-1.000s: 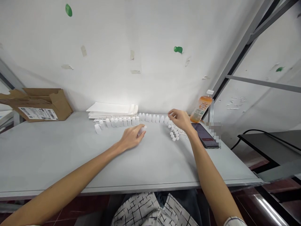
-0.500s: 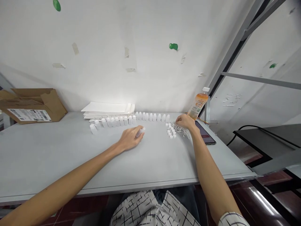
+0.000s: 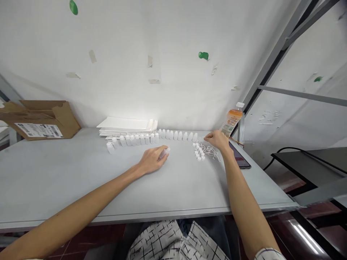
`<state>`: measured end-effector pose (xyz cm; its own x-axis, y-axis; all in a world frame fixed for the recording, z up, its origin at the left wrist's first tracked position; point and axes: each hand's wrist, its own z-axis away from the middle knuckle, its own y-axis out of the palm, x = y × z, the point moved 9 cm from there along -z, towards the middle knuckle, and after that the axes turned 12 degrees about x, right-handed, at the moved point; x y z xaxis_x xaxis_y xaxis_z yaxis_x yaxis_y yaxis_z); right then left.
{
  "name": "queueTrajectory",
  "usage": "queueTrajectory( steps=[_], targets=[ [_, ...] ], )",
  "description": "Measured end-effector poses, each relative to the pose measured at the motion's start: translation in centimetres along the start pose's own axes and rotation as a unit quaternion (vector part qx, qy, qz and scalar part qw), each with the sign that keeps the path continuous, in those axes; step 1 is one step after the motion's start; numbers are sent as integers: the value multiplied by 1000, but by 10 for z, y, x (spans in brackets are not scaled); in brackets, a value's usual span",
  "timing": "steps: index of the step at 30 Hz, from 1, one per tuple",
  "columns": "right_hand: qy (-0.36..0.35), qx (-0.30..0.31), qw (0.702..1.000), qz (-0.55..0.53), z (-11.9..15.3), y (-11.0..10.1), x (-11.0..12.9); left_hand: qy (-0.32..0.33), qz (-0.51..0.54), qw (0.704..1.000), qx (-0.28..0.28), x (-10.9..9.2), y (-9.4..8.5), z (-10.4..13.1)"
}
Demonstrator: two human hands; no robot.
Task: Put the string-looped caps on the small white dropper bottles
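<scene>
My left hand (image 3: 151, 160) is closed around a small white plastic bottle (image 3: 164, 153) above the middle of the table. To the right, my right hand (image 3: 218, 139) has its fingertips pinched together over a pile of thin white stringy pieces (image 3: 212, 151); whatever they hold is too small to make out. Several white caps (image 3: 199, 152) lie just left of that pile. Behind my hands, several small white bottles (image 3: 136, 139) stand in a line that runs on to the right as more bottles (image 3: 176, 135).
A stack of white sheets or flat packs (image 3: 124, 124) lies against the wall. An open cardboard box (image 3: 46, 117) stands at the left. At the right are an orange drink bottle (image 3: 232, 119) and a dark tablet or phone (image 3: 240, 157) on the grey table (image 3: 162, 195).
The view has shifted slightly. My right hand has lifted a little off the stringy pile with its fingers pinched. My left hand stays around the small bottle.
</scene>
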<state>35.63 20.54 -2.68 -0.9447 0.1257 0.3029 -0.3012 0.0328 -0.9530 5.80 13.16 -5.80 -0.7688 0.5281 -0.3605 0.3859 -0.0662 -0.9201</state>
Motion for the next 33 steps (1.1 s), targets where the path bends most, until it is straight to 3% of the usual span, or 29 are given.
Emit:
queueTrajectory(
  steps=[3, 6, 11, 15, 21, 33],
  targets=[
    [-37, -59, 988, -135, 3, -13, 6, 4, 15, 1000, 0, -1, 0, 1],
    [-129, -49, 937, -320, 11, -14, 33, 3, 56, 998, -12, 0, -1, 1],
    [-258, 129, 861, -419, 45, 12, 113, 8, 104, 994, -32, 3, 0, 2],
    [-303, 233, 829, -408, 68, 38, 150, 9, 111, 993, -32, 3, 1, 1],
    [-316, 246, 823, -403, 69, 51, 155, 22, 114, 993, -31, 2, 1, 1],
    [-316, 215, 831, -404, 69, 50, 155, 17, 120, 992, -20, 3, 3, 0]
  ],
)
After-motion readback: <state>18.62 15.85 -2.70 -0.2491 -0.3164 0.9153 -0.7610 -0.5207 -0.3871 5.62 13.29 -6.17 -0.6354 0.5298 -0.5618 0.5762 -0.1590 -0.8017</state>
